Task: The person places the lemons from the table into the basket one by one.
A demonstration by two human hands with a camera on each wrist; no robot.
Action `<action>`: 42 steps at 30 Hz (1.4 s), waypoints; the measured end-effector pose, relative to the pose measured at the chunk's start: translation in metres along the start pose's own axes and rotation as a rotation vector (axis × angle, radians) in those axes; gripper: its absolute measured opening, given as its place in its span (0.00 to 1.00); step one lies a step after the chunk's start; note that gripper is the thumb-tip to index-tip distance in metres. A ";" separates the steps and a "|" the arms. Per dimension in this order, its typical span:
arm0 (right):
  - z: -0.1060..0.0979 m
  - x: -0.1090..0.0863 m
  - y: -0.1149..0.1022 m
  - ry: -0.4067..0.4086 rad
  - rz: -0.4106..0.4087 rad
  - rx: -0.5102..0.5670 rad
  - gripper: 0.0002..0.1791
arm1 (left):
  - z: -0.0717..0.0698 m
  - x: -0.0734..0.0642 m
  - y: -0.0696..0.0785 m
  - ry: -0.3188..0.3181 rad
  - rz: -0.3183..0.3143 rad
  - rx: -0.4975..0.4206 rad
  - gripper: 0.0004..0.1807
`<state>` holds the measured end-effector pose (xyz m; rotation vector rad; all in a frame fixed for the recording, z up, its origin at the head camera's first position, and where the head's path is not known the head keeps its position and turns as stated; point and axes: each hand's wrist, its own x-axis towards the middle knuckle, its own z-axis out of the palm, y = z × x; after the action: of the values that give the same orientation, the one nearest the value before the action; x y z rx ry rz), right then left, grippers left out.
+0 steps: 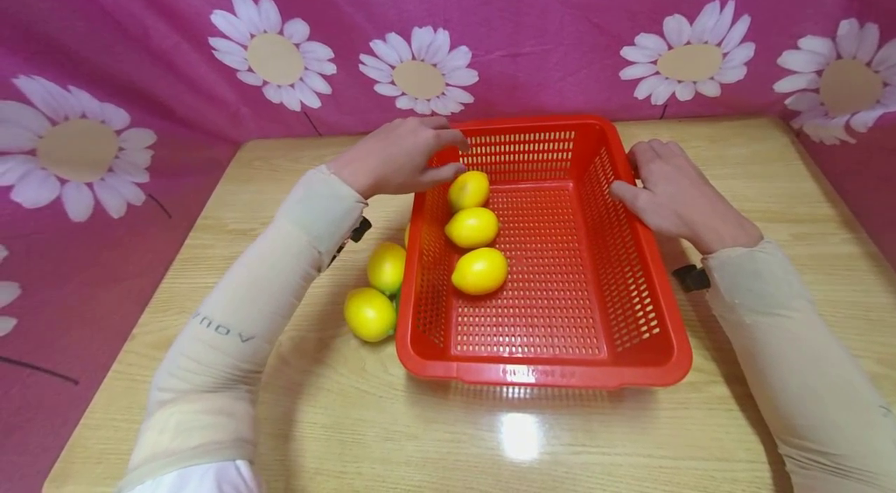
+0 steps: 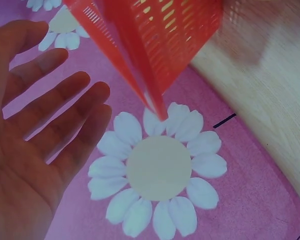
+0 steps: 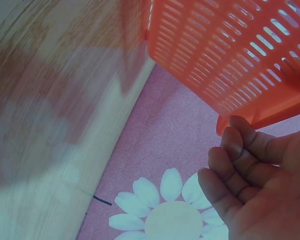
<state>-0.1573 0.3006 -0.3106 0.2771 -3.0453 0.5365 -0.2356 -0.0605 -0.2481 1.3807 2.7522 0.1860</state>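
Note:
A red plastic basket (image 1: 542,372) with slotted walls is over the table, and three lemons (image 1: 480,271) lie in it along its left side. My right hand (image 1: 672,190) grips the right rim, its thumb over the inside and fingers outside; in the right wrist view the fingertips (image 3: 232,142) meet the rim. At the far left corner is my left hand (image 1: 406,155), fingers spread and relaxed; the left wrist view shows a gap between it and the basket (image 2: 180,40). More lemons (image 1: 369,314) sit on the table beside the basket's left wall, one mostly hidden behind it.
The wooden table (image 1: 336,415) runs back to a magenta cloth (image 1: 532,19) printed with white flowers, which also hangs at both sides. Table surface shows in front of the basket and to its right.

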 end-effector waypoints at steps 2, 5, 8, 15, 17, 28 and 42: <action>0.000 0.000 0.000 -0.004 0.004 -0.002 0.23 | 0.000 -0.004 -0.001 0.005 0.004 -0.016 0.22; 0.001 0.000 0.000 -0.006 0.005 -0.001 0.23 | 0.000 -0.009 -0.001 0.022 0.012 -0.031 0.21; 0.001 0.001 0.000 -0.013 0.009 0.001 0.24 | 0.000 -0.015 -0.003 0.041 0.005 -0.038 0.20; 0.000 0.001 -0.001 -0.022 0.024 0.004 0.25 | 0.001 -0.028 -0.009 0.080 -0.079 -0.044 0.21; 0.000 0.001 -0.001 -0.020 0.026 0.003 0.25 | 0.002 -0.031 -0.011 0.097 -0.089 -0.054 0.21; 0.001 0.002 0.000 -0.021 0.019 0.000 0.25 | 0.011 -0.046 -0.024 0.156 -0.126 -0.107 0.22; 0.001 0.001 0.000 -0.006 0.008 -0.007 0.24 | 0.028 -0.061 -0.035 0.130 -0.163 -0.097 0.19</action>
<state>-0.1580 0.3004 -0.3112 0.2668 -3.0545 0.5262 -0.2238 -0.1281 -0.2810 1.1540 2.9001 0.4084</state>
